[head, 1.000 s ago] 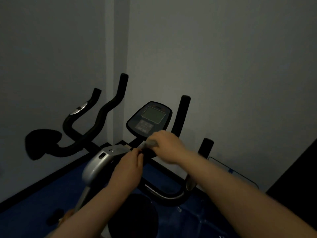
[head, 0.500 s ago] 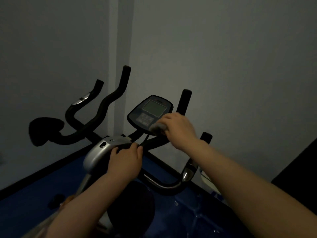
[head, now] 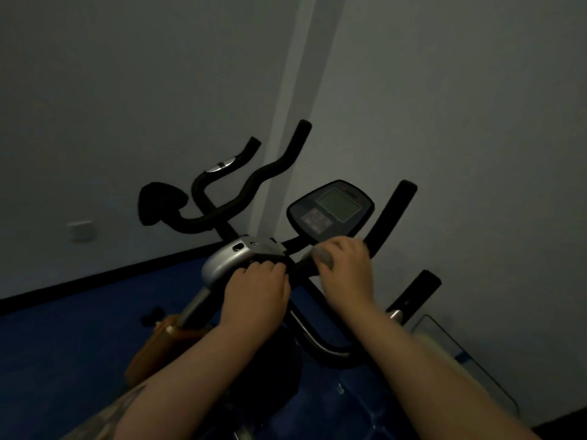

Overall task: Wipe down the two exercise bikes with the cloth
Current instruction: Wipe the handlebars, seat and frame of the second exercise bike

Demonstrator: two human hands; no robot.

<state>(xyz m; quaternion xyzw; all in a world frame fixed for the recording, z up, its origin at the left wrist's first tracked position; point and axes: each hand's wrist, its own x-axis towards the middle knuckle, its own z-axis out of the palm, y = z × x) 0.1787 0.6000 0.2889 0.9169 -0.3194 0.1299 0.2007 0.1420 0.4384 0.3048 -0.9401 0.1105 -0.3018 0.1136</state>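
The near exercise bike has a silver stem cover (head: pixel 227 258), a console (head: pixel 332 211) with a grey screen, and black handlebars (head: pixel 392 214). My left hand (head: pixel 257 290) grips the black bar just below the silver cover. My right hand (head: pixel 347 274) is closed around a small grey cloth (head: pixel 322 257) and presses it on the bar under the console. A second bike stands behind at the left, with curved black handlebars (head: pixel 254 182) and a black saddle (head: pixel 158 201).
Grey walls meet in a corner right behind the bikes. The floor (head: pixel 79 328) is blue with a black skirting line. An orange-brown bike body (head: pixel 158 344) sits low at the left. A thin wire frame (head: pixel 460 350) stands at the right wall.
The view has swung left and the bikes now sit further right. My right hand slid the cloth down from the console's edge onto the bar; my left hand kept its grip.
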